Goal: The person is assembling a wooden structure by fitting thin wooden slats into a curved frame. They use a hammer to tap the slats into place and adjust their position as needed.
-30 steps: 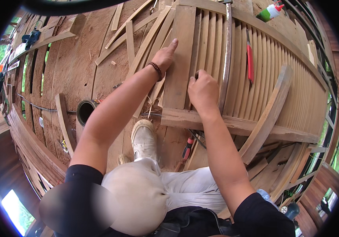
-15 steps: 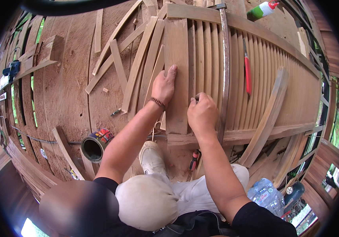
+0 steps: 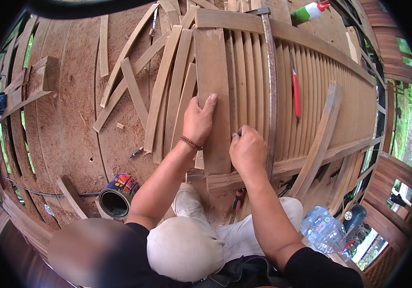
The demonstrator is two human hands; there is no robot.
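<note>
A slatted wooden panel [image 3: 215, 72] lies before me, its slats tilted like a louvre. My left hand [image 3: 199, 117] is closed on the left edge of its wide end board, thumb on top and fingers hidden along the side. Just right of that board, my right hand [image 3: 249, 146] is closed in a pinch low over the slats. A small dark bit shows at its fingertips, too little to name. A rusty metal bar clamp [image 3: 269, 72] crosses the panel beside the right hand. Farther right, a red-handled tool [image 3: 296, 93] with a thin blade rests on the slats.
Loose wooden strips [image 3: 165, 91] lie left of the panel; another strip [image 3: 319, 139] leans across its right part. An open can [image 3: 122, 192] stands near my left forearm. Also here are a red-capped bottle [image 3: 309, 13], a red-and-black handle [image 3: 238, 199] and a clear water bottle [image 3: 323, 229].
The whole view has shifted and turned a little, so the panel's left end sits lower in the picture. Both hands keep about the same places on the panel.
</note>
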